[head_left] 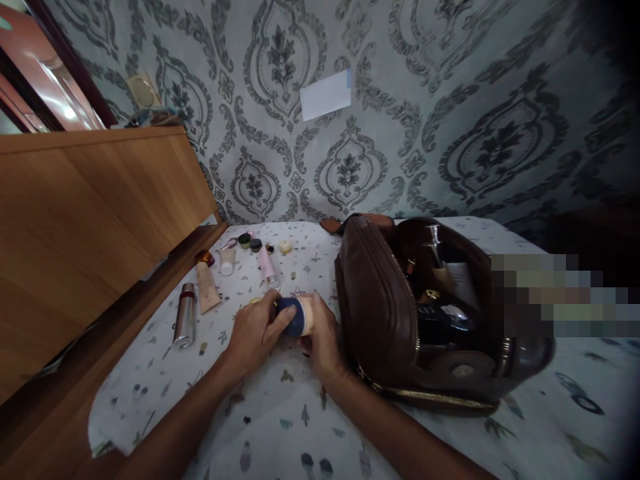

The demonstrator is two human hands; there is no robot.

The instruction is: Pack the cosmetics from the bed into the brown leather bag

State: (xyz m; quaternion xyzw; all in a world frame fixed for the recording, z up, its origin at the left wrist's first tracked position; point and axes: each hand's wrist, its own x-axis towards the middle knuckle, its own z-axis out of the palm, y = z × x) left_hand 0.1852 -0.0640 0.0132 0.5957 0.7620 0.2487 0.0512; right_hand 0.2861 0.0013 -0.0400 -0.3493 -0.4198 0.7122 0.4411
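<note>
Both my hands hold a small round jar with a dark blue lid [296,316] over the patterned bed sheet [280,413]. My left hand [257,332] grips the blue lid, fingers curled round it. My right hand [323,337] is closed on the pale body of the jar from the right side. Just to the right stands an open brown leather toiletry bag [380,300] with dark bottles [443,320] inside.
Cosmetics lie on the sheet behind my hands: a silver cylinder [185,324], a beige tube [207,287], a pink tube [268,267], small jars [245,240]. A wooden headboard [90,220] stands at left. Patterned wallpaper with a white paper [326,95] is behind.
</note>
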